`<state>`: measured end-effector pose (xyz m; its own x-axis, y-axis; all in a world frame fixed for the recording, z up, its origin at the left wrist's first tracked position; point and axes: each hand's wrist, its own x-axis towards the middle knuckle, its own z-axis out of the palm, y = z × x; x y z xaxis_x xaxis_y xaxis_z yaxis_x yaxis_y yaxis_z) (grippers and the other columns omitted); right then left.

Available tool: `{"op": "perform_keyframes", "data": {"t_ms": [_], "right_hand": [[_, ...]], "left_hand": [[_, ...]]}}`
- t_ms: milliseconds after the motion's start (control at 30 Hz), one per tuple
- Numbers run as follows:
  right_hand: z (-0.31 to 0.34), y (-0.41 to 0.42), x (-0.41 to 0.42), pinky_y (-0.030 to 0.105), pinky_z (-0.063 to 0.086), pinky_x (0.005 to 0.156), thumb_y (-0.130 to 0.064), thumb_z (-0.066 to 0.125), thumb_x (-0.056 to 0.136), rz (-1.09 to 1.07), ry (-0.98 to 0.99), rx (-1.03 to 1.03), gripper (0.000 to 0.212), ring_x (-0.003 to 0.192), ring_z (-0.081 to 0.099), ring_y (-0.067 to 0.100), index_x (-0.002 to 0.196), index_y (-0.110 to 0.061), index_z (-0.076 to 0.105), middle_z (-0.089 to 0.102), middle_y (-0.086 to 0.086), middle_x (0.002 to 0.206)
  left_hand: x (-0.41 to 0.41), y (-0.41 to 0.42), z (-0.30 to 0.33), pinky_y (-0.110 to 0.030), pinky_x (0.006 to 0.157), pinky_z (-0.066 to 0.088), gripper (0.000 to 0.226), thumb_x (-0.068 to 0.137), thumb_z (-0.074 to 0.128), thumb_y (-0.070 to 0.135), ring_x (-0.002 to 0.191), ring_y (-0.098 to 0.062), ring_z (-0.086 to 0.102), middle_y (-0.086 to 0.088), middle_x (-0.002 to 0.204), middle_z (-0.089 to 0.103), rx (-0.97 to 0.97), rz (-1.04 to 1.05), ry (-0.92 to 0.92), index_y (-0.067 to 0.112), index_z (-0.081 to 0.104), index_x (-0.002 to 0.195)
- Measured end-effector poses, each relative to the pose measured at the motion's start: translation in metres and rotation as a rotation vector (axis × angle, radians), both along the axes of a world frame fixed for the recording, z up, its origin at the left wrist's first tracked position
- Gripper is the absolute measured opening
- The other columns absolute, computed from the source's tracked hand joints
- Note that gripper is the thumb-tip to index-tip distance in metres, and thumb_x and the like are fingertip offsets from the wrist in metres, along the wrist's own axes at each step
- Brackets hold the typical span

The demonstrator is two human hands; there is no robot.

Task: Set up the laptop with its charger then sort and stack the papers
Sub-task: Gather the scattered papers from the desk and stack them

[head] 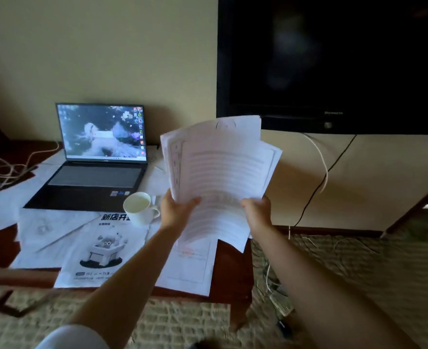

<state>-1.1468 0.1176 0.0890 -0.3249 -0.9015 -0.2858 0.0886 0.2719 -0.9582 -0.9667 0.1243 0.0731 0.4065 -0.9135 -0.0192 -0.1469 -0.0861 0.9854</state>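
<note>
A loose sheaf of white printed papers (220,172) is held up above the table's right end, fanned and uneven. My left hand (176,210) grips its lower left edge and my right hand (257,210) grips its lower right edge. An open black laptop (94,177) with its screen lit stands at the back left of the dark wooden table (233,268). More sheets lie spread on the table, among them a printed flyer (99,248) with a cartoon picture in front of the laptop. A pale cable (9,167) lies coiled at the far left.
A white mug (138,207) stands just right of the laptop, close to my left hand. A dark television (333,61) hangs on the wall above. Black and white cables (318,172) hang below it down to a power strip (282,302) on the patterned carpet.
</note>
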Motion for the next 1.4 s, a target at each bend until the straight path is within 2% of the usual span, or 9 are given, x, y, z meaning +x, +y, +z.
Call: {"op": "perform_keyframes", "data": {"t_ms": [100,433,567,767,867,1000,1200,1300,1400], "right_hand": [[-0.005,0.006,0.009,0.021,0.041,0.052,0.016,0.049,0.072,0.014,0.020,-0.040,0.041,0.064,0.052,0.016,0.100,-0.014,0.052,0.057,0.000,0.078],[-0.001,-0.002,0.024,0.028,0.047,0.069,0.012,0.037,0.074,-0.050,0.116,-0.165,0.065,0.095,0.060,0.024,0.130,-0.020,0.043,0.059,0.004,0.118],[-0.007,-0.005,0.022,0.027,0.039,0.058,0.009,0.038,0.076,-0.041,0.061,-0.182,0.055,0.073,0.053,0.017,0.113,-0.030,0.048,0.061,0.003,0.102],[-0.016,-0.006,0.016,0.020,0.031,0.045,0.011,0.044,0.077,0.024,-0.009,-0.114,0.038,0.055,0.041,0.012,0.095,-0.019,0.057,0.053,-0.003,0.070],[-0.034,-0.003,0.007,0.020,0.036,0.051,0.011,0.057,0.075,0.114,0.008,-0.008,0.030,0.062,0.049,0.016,0.081,-0.017,0.062,0.058,0.000,0.071],[-0.059,0.004,-0.003,0.021,0.048,0.064,-0.007,0.076,0.077,0.295,0.101,0.125,0.018,0.075,0.062,0.013,0.091,-0.011,0.065,0.065,-0.004,0.081],[-0.091,-0.003,-0.030,0.039,0.052,0.079,-0.011,0.066,0.084,0.060,0.306,0.192,0.023,0.087,0.063,0.027,0.106,-0.004,0.065,0.068,0.010,0.098],[-0.107,-0.001,-0.056,0.040,0.052,0.078,-0.008,0.065,0.083,-0.014,0.355,0.307,0.024,0.088,0.063,0.030,0.106,0.001,0.064,0.066,0.015,0.098],[-0.118,0.003,-0.072,0.043,0.055,0.079,-0.009,0.067,0.080,-0.063,0.360,0.366,0.025,0.090,0.064,0.033,0.103,-0.002,0.065,0.067,0.015,0.097]], "left_hand": [[0.011,0.010,-0.007,-0.033,0.070,0.054,0.062,0.061,0.087,0.013,0.092,-0.024,0.063,-0.009,0.102,0.065,0.047,0.044,0.007,0.005,0.055,0.113],[0.018,0.018,0.007,-0.025,0.057,0.054,0.042,0.060,0.088,0.008,0.074,-0.016,0.066,-0.004,0.084,0.069,0.050,0.001,0.044,0.009,0.065,0.095],[0.015,0.015,0.009,-0.020,0.053,0.053,0.030,0.064,0.085,0.004,0.068,-0.010,0.064,0.002,0.076,0.067,0.035,-0.002,0.065,0.016,0.065,0.083],[0.010,0.010,-0.009,-0.029,0.064,0.052,0.030,0.067,0.083,0.005,0.079,-0.020,0.065,-0.003,0.084,0.068,0.097,0.007,0.158,0.012,0.066,0.091],[0.015,0.010,-0.027,-0.032,0.066,0.052,0.046,0.067,0.084,0.010,0.088,-0.025,0.064,-0.008,0.093,0.066,0.178,0.000,0.163,0.005,0.061,0.107],[0.023,-0.001,-0.042,-0.028,0.063,0.050,0.060,0.065,0.086,0.018,0.093,-0.027,0.064,-0.010,0.102,0.066,0.233,0.068,0.219,0.007,0.056,0.116],[0.009,-0.003,-0.081,-0.035,0.091,0.050,0.061,0.079,0.071,0.011,0.109,-0.024,0.058,-0.009,0.130,0.056,0.471,-0.151,-0.249,0.012,0.047,0.135],[0.001,0.010,-0.100,-0.037,0.100,0.045,0.065,0.082,0.065,0.029,0.125,-0.025,0.046,-0.009,0.141,0.045,0.592,-0.402,-0.721,0.016,0.041,0.141],[-0.008,0.021,-0.112,-0.050,0.112,0.026,0.095,0.076,0.063,0.062,0.143,-0.033,0.010,-0.010,0.158,0.008,0.642,-0.734,-1.032,0.021,0.019,0.150]]}}
